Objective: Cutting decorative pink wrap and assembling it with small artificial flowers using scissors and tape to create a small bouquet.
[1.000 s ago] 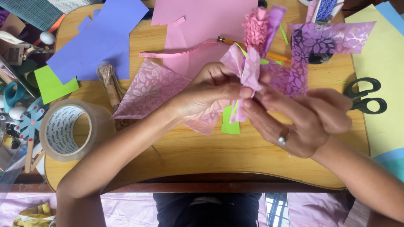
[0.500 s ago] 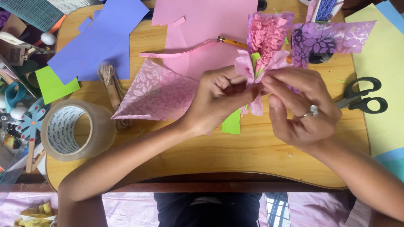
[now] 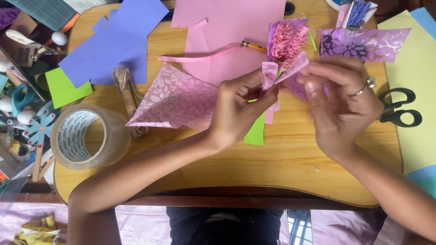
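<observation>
My left hand [image 3: 238,111] pinches the base of a small pink paper flower [image 3: 282,68] above a wooden lap table [image 3: 272,168]. My right hand [image 3: 340,104], wearing a ring, holds the flower's right petal with fingertips bent in. Behind the flower stands a fringed pink paper bloom [image 3: 287,41] wrapped in purple paper. A green paper strip [image 3: 256,131] lies under my left hand. A pink patterned sheet [image 3: 175,100] lies left of my left hand.
A clear tape roll [image 3: 84,136] sits at the left edge, twine [image 3: 123,84] beside it. Black scissors [image 3: 402,109] lie at the right. Blue paper [image 3: 118,38], plain pink paper [image 3: 227,31], a pencil [image 3: 254,45], purple patterned paper [image 3: 363,43] and yellow paper [image 3: 415,90] cover the back.
Both hands have shifted up and right with the paper flower. My right hand turned from palm-up to fingers curled over the petal.
</observation>
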